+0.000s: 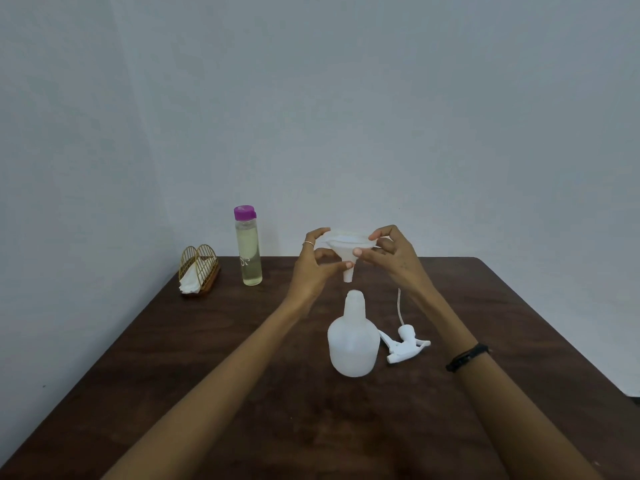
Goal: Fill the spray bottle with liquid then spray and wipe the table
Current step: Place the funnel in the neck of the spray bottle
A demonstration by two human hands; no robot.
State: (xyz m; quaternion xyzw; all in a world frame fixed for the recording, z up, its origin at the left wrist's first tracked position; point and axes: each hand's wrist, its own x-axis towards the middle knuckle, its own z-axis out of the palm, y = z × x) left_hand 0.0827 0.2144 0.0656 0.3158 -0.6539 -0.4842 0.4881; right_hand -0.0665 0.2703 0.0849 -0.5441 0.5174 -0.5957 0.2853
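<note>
A white spray bottle (353,339) stands upright on the dark wooden table (242,341), its neck uncapped. Its white trigger head (403,344) with a thin tube lies on the table just to the right. Both hands hold a white funnel (348,249) in the air a little above the bottle's neck, spout pointing down. My left hand (313,268) pinches the funnel near the spout and rim. My right hand (388,258) grips the rim from the right. A clear bottle (248,249) of pale yellow liquid with a purple cap stands at the back left.
A gold wire napkin holder (198,270) with white napkins sits at the table's back left corner. A plain grey wall stands behind the table. The table's right edge slants off toward the near right.
</note>
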